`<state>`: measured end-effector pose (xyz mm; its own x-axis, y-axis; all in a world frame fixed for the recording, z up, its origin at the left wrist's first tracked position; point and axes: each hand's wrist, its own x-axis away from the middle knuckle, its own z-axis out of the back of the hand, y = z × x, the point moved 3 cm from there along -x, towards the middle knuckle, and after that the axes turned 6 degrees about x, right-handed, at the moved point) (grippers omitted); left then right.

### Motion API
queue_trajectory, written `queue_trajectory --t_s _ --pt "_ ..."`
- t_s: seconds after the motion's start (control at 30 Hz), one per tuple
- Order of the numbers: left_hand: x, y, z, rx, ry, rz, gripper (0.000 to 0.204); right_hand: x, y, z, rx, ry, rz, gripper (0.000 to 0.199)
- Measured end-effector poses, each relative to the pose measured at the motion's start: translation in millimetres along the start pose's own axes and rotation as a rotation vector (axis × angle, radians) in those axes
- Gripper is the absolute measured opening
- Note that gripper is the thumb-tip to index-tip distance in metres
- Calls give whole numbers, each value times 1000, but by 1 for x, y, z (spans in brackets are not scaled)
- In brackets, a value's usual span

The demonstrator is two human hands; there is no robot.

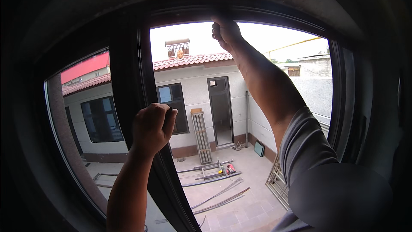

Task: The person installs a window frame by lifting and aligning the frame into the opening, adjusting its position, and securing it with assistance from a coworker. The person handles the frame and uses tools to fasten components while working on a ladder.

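Note:
A dark window frame surrounds the opening in front of me, with an upright mullion (145, 73) left of the middle and a top rail (270, 16) above. My left hand (151, 125) is closed in front of the mullion, thumb pressed toward the curled forefinger. A small dark bit shows at the thumb tip; I cannot make out what it is. My right hand (226, 33) is raised to the top rail with its fingers curled. Its upper edge meets the rail's dark underside, and whatever it may hold is hidden.
Below in the courtyard, a bundle of metal poles (201, 135) leans against the white wall near a dark door (220, 109). Red and yellow tools (229, 169) lie by metal bars. Long thin strips (221, 199) lie on the paving. A metal rack (277, 182) stands right.

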<state>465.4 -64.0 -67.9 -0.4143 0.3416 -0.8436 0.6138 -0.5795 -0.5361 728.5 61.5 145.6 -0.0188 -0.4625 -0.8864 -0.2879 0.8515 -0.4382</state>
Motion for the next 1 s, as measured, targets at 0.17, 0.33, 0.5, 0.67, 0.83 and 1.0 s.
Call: queue_trajectory --t_s 0.17,0.33,0.5,0.67,0.83,1.0 --pt "3 -3 3 -42 -29 5 19 14 0 -12 63 112 -31 26" --pt "0 -3 7 -61 -3 -13 18 16 -4 -16 128 117 -27 27" --pt "-1 -3 -3 10 36 30 17 52 14 -21 148 -4 -148 26" --pt "6 -11 1 -36 -5 97 17 176 38 -92 330 -780 -87 25" --pt "-1 -13 -1 87 39 91 14 200 43 -97 291 -651 -103 25" --pt "5 -18 1 89 -17 95 16 206 48 -101 342 -593 -94 22"
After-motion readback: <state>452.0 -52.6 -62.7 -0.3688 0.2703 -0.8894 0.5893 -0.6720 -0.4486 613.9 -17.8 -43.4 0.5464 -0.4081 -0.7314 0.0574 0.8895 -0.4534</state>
